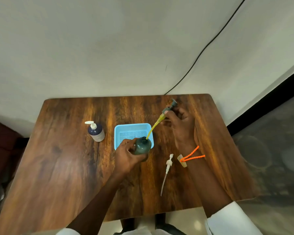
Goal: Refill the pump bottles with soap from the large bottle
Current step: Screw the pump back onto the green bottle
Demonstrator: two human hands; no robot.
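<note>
The left hand (128,156) is gripping the dark green round plastic bottle (142,146) over the wooden table (61,167); the right hand (180,122) is pinching the grey pump head (169,106), its yellow soapy tube (154,127) slanting down into the bottle's mouth; a light blue mesh basket (119,133) is sitting just behind the held bottle; a dark blue pump bottle (96,132) is standing well left of that grip; a white pump with a clear tube (167,168) is lying just right of it.

I see a plain indoor room: a wooden table (58,167) against a bare wall (109,39), black cable (210,41) trailing down.
</note>
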